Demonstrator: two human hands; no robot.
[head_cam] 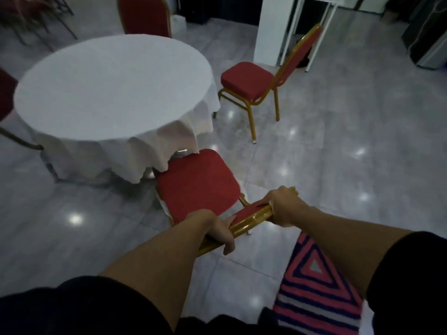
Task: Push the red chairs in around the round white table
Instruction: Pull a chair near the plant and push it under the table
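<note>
Both hands clamped on gold top rail of near red chair (198, 183): left grip (219, 229) and right grip (281, 205) closed around it. Seat front just under cloth edge of round white bench (108, 88). Second red chair (249, 81) standing apart, right of bench.
</note>
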